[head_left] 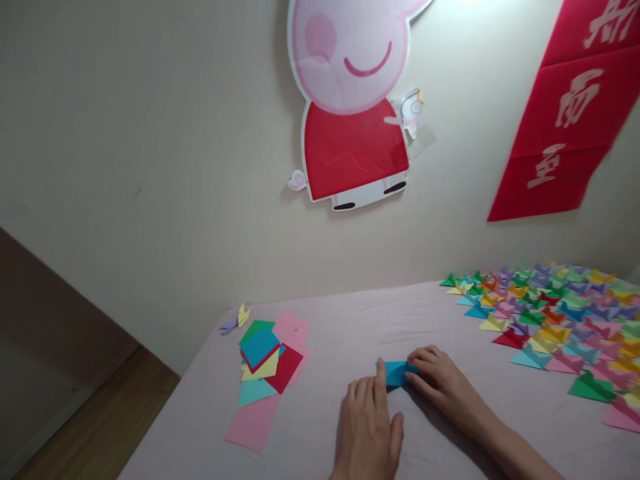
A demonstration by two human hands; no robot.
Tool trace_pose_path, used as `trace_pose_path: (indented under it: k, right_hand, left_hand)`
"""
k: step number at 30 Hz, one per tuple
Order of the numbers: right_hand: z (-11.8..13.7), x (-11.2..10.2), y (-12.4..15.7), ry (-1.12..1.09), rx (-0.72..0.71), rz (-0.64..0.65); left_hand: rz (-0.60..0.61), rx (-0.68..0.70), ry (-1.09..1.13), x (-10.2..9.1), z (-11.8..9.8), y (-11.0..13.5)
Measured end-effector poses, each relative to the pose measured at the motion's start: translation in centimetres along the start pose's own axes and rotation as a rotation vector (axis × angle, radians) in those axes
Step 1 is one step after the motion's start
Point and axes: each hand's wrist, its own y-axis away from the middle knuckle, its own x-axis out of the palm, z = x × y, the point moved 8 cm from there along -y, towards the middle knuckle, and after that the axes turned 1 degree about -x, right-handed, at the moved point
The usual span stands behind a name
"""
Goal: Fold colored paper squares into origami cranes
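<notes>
While the left hand (367, 421) lays its index finger on the left end of a blue paper (397, 375), the right hand (443, 375) pinches the right end between thumb and fingers. On the left hand, the thumb stands apart to the right and the other fingers sit close together, gripping nothing that shows. The blue paper lies near the middle of a pale pink cloth (320, 433), its long side running left to right.

To the left, loose coloured sheets overlap: a blue square (260, 349) on top, then a yellow sheet (263, 366), a red sheet (286, 369), a turquoise sheet (257, 392) and, nearest, a pink sheet (253, 425). Just beyond them are a yellow folded piece (243, 315) and a purple folded piece (229, 326).

Across the right side, folded paper figures (554, 333) in many colours stand in close rows. On the far wall (150, 133) hang a cartoon pig cutout (356, 147) and, farther right, a red banner (563, 143) with pale characters.
</notes>
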Motion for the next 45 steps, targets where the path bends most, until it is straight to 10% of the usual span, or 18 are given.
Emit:
trace_pose_path:
  k: [9, 14, 45]
  right_hand:
    - [-2.0, 0.6, -0.3, -0.030, 0.178, -0.117]
    - [-2.4, 0.8, -0.5, -0.035, 0.189, -0.096]
    - [-1.5, 0.8, -0.8, 0.049, 0.099, -0.104]
  left_hand:
    - [-0.120, 0.244, -0.138, -0.5, -1.7, 1.0]
    - [0.012, 0.404, -0.105, -0.7, -3.1, 0.5]
    - [0.310, 0.100, 0.168, 1.5, -0.9, 0.1]
